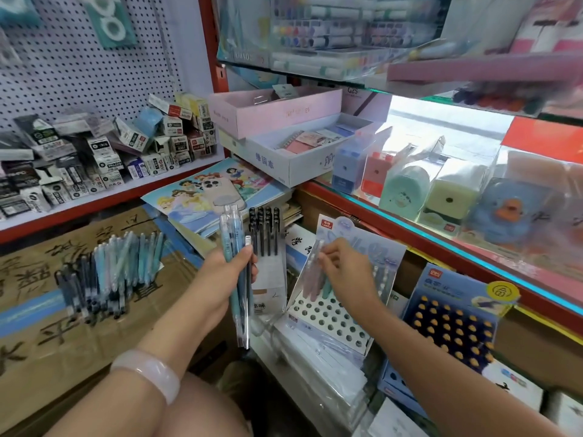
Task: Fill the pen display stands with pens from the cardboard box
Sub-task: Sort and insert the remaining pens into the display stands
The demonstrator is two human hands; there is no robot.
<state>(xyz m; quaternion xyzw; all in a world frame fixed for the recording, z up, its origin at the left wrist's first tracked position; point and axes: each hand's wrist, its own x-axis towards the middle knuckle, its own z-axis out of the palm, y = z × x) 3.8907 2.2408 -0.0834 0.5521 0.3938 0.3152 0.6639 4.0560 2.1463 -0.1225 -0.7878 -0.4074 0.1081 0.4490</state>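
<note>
I'm seeing a flattened cardboard box lying at left, carrying a loose heap of pens. Beside it, cartoon colouring books are supporting a phone, and the red-edged shelf behind is holding small refill boxes.

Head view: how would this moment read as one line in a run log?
left hand: grips pen bundle | right hand: pinches pen over display stand | stand: mostly unfilled

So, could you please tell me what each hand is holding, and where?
The left hand grips a bundle of pens around mid-barrel. The right hand pinches one pen near its top.
</note>
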